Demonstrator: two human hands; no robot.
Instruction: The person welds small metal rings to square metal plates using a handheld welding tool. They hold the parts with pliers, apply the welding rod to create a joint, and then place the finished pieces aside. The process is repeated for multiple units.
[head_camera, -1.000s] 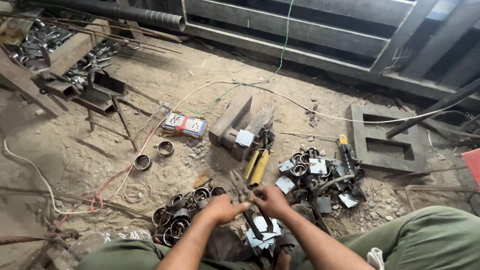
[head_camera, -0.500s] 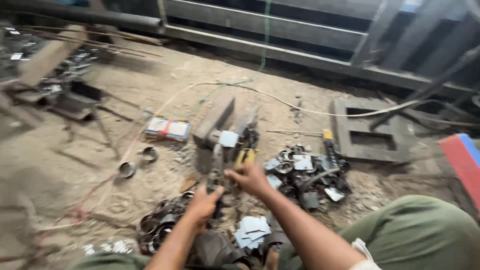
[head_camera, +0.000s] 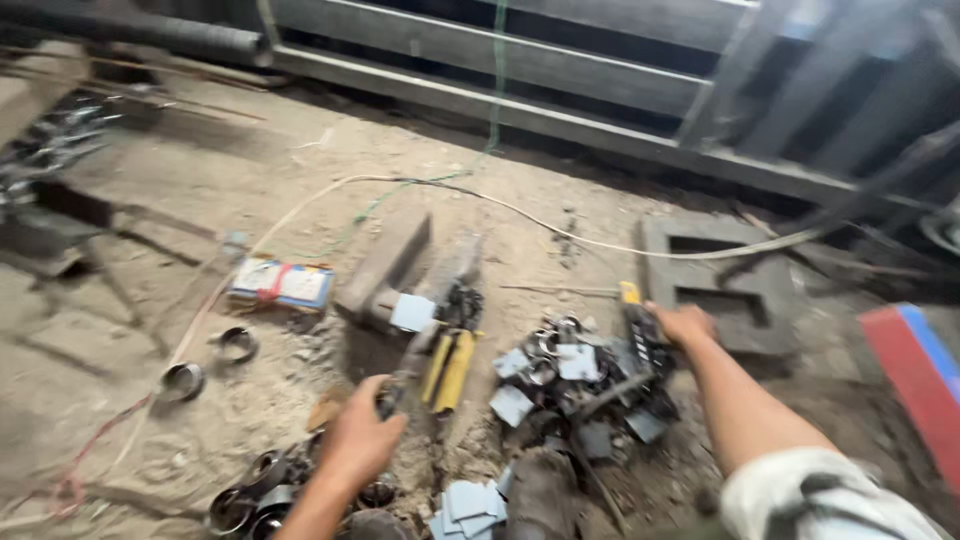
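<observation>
My left hand (head_camera: 360, 440) is low in the middle of the head view, closed around a dark slim metal tool (head_camera: 405, 375) that points up and away from me. Just right of that tool lie yellow-handled pliers (head_camera: 450, 370) on the dirt. My right hand (head_camera: 685, 322) is stretched out to the right, its fingers curled on a black tool with a yellow tip (head_camera: 638, 325). This tool lies at the far edge of a heap of small grey metal plates and rings (head_camera: 575, 385). The picture is blurred by motion.
A small printed box (head_camera: 280, 285) and two loose metal rings (head_camera: 185, 380) lie at the left. An angled metal block (head_camera: 385, 262) sits in the middle, a grey concrete block (head_camera: 720, 290) at the right, and a red and blue object (head_camera: 915, 380) further right. A white cable (head_camera: 560, 228) crosses the sandy ground.
My right hand has left the spot beside my left hand and reached out right to the black and yellow tool. My left hand stays low with the dark tool. The camera swung.
</observation>
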